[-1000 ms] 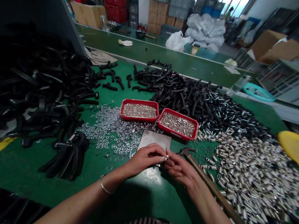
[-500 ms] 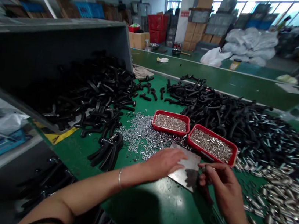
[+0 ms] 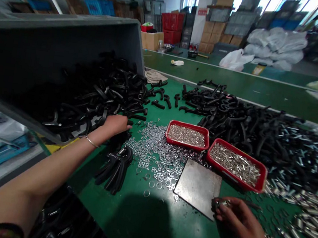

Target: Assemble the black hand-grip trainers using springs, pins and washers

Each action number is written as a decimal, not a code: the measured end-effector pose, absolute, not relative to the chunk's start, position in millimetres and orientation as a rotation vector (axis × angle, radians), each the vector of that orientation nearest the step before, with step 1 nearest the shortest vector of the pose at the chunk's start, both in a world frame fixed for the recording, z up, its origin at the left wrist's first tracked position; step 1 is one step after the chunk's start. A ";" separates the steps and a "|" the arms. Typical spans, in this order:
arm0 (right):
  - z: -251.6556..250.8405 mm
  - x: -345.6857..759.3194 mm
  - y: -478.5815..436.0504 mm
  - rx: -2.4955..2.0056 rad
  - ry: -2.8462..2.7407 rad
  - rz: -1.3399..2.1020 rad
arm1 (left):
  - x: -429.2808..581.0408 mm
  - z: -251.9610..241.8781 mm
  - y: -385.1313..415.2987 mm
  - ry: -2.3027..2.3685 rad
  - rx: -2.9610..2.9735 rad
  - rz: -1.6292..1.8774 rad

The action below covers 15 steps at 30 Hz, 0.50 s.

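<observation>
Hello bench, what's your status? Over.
Left hand at heaped black handles, grip unclear. Right hand pinching small metal part by metal plate. Loose washers between hands.

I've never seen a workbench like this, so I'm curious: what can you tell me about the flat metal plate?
The metal plate is a thin, four-sided slab, grey with a dull sheen and darker marks. It lies flat and askew on the green tabletop, with small metal rings by its left edge. The right hand is at its right edge; whether they touch is unclear.
</observation>
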State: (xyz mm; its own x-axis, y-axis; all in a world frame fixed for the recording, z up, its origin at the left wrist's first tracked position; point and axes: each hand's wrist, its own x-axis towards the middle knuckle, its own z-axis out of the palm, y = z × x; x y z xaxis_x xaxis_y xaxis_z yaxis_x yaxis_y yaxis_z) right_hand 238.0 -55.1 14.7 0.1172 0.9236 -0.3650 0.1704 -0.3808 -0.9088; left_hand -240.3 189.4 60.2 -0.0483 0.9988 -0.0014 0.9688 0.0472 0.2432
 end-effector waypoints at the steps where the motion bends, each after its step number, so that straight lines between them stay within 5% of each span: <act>1: 17.1 232.2 -51.2 -1.656 -1.046 1.312 | -239.5 57.1 187.2 2.164 2.053 0.236; 9: 35.5 195.4 -45.5 -1.374 -0.835 1.349 | -189.9 84.3 181.7 2.137 2.220 0.464; 15: 9.0 205.8 -40.2 -1.186 -0.442 1.156 | -53.1 90.5 82.5 1.001 1.653 0.910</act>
State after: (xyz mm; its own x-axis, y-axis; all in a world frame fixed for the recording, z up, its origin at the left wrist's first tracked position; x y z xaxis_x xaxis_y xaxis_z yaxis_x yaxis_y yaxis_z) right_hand 205.8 -40.2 9.0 0.4044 0.8713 -0.2782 -0.4638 -0.0668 -0.8834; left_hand -53.1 82.5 90.5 0.3837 0.9168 0.1105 0.1970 -0.1982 0.9601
